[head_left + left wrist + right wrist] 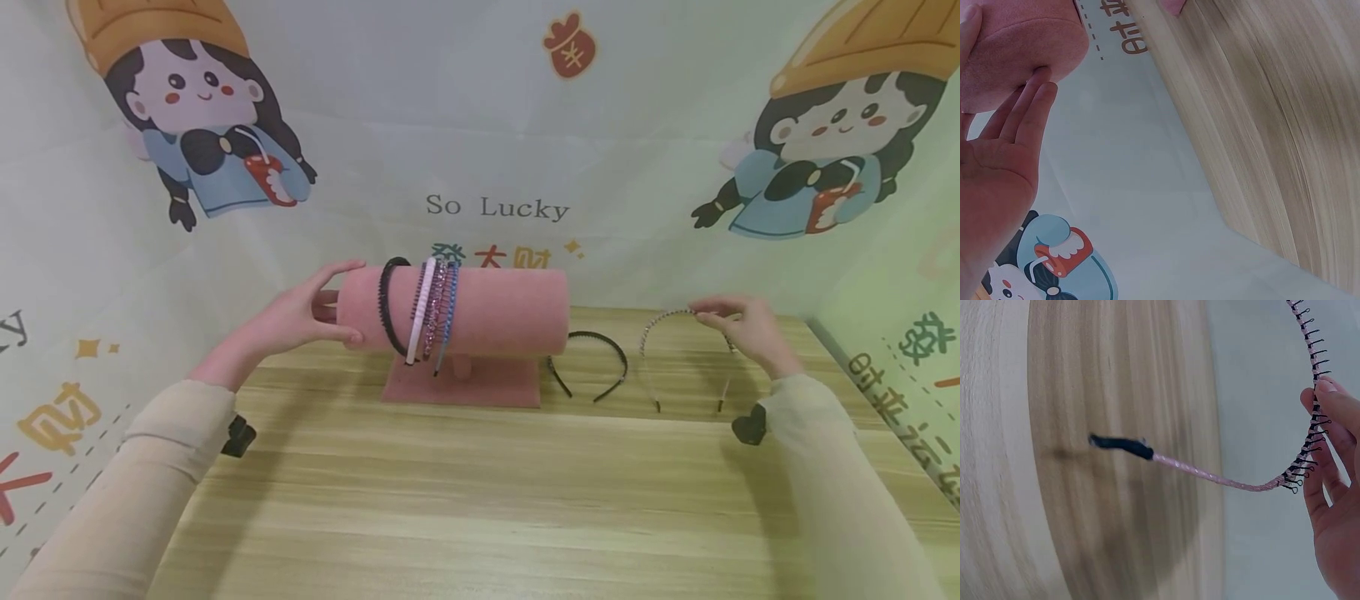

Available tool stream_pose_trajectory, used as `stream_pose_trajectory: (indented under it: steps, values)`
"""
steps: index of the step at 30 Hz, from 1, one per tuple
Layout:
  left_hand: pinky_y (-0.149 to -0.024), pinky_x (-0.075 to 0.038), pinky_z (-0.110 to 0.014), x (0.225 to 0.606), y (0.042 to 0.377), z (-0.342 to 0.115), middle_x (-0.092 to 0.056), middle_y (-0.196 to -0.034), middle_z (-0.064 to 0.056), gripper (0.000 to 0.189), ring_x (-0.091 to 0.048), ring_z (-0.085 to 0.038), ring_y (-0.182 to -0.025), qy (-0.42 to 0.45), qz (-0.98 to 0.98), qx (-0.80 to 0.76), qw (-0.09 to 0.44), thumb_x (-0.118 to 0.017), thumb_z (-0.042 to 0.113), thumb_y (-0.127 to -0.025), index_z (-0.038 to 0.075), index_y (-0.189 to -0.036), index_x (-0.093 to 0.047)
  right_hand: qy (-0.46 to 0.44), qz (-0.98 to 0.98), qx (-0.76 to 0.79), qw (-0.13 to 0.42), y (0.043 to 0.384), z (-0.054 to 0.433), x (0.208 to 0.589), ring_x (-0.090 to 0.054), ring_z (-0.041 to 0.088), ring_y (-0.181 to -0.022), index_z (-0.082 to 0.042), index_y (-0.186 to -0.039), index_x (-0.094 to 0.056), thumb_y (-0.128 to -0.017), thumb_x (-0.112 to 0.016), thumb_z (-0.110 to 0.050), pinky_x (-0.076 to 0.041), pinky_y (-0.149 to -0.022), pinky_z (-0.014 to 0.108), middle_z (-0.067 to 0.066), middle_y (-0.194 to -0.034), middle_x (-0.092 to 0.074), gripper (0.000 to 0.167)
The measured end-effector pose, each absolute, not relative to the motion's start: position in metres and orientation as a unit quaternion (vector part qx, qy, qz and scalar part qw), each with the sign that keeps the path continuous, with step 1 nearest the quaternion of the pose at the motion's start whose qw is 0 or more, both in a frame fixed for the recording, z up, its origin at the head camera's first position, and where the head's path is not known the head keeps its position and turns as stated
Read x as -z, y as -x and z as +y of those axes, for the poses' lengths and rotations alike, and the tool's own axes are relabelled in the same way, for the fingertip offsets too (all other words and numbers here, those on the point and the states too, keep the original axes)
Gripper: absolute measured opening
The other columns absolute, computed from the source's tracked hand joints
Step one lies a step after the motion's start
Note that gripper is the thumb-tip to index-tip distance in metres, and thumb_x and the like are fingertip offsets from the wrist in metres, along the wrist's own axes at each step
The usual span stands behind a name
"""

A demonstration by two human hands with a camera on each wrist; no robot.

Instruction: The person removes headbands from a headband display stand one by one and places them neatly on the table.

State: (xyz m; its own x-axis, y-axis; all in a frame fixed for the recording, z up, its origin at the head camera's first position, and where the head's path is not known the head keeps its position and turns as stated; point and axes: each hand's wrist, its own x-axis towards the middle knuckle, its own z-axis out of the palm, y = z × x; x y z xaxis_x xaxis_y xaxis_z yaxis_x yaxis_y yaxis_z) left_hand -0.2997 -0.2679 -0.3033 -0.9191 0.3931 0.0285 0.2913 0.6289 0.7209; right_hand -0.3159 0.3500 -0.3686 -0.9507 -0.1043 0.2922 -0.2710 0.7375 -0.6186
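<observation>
A pink cylindrical headband stand [510, 310] stands on the wooden table, with several headbands around its left half: a black one [386, 304], a white one [421, 312], a glittery pinkish one and a blue one [450, 308]. My left hand [296, 312] holds the left end of the cylinder, thumb in front and other fingers at the end and top. In the left wrist view, fingers [1029, 112] touch its round end face. My right hand [750, 329] pinches a thin pink headband [1210, 477] with black wire teeth by its arch, its tips pointing down.
A black headband [625, 362] lies on the table [480, 500] between the stand and my right hand. Behind the table hangs a printed cloth [480, 125] with cartoon figures, and it also covers both sides.
</observation>
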Motion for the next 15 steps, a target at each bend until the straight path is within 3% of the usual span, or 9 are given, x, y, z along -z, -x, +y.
stream_pose_trajectory:
  steps: [3,9,12,15]
  values:
    - [-0.103,-0.050,-0.053,0.303,0.300,-0.268,-0.055,-0.144,-0.015,0.097,-0.064,-0.033,-0.122,-0.191,0.901,-0.385,0.065,-0.082,0.032,-0.080,0.041,-0.154,-0.020,-0.085,-0.916,-0.378,0.107,0.317,0.352,0.375,-0.051,-0.008,-0.082,-0.002,-0.122,-0.068,-0.098,-0.063,-0.030,-0.042,-0.067,0.018,-0.034,-0.090,-0.063,0.036]
    - [-0.102,-0.051,-0.052,0.304,0.301,-0.268,-0.056,-0.144,-0.014,0.097,-0.065,-0.032,-0.121,-0.192,0.900,-0.386,0.066,-0.082,0.032,-0.081,0.042,-0.154,-0.019,-0.074,-0.908,-0.401,0.099,0.322,0.354,0.388,-0.050,-0.004,-0.080,0.001,-0.122,-0.066,-0.098,-0.062,-0.029,-0.041,-0.063,0.020,-0.042,-0.084,-0.056,0.038]
    - [-0.102,-0.051,-0.052,0.304,0.302,-0.268,-0.055,-0.144,-0.014,0.097,-0.065,-0.032,-0.120,-0.195,0.898,-0.389,0.066,-0.082,0.031,-0.081,0.040,-0.154,-0.019,-0.077,-0.909,-0.396,0.106,0.324,0.353,0.391,-0.051,-0.007,-0.080,0.001,-0.119,-0.068,-0.098,-0.063,-0.027,-0.042,-0.065,0.018,-0.038,-0.087,-0.060,0.036]
    - [-0.102,-0.051,-0.052,0.304,0.301,-0.268,-0.055,-0.144,-0.015,0.096,-0.065,-0.032,-0.120,-0.196,0.898,-0.389,0.066,-0.082,0.030,-0.081,0.039,-0.154,-0.020,-0.081,-0.915,-0.379,0.110,0.328,0.350,0.395,-0.051,-0.010,-0.080,0.000,-0.117,-0.069,-0.098,-0.063,-0.026,-0.043,-0.067,0.016,-0.012,-0.100,-0.074,0.033]
